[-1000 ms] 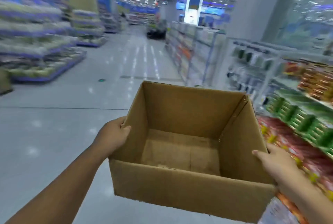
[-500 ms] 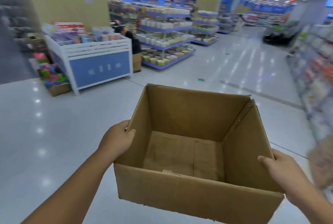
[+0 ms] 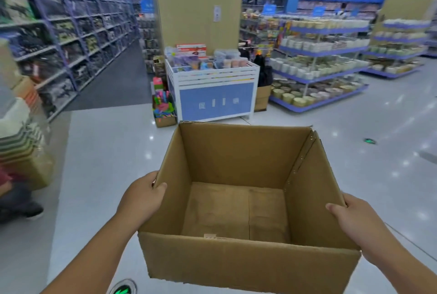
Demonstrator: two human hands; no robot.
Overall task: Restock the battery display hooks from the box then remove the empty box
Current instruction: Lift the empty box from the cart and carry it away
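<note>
Both hands (image 3: 142, 201) grip the upright, open-topped empty box (image 3: 246, 263) by its sides.

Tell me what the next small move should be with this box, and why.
Probably keep carrying the cardboard box forward across the open floor, steering clear of the blue and white promo bin straight ahead. The box shows only its bare bottom, so restocking looks done, and the left hand and right hand grip opposite walls.

Glossy pale floor (image 3: 101, 151), blue-edged stocked shelves (image 3: 316, 61), a tan pillar (image 3: 196, 5) behind a white-and-blue promo bin (image 3: 215, 97).
</note>
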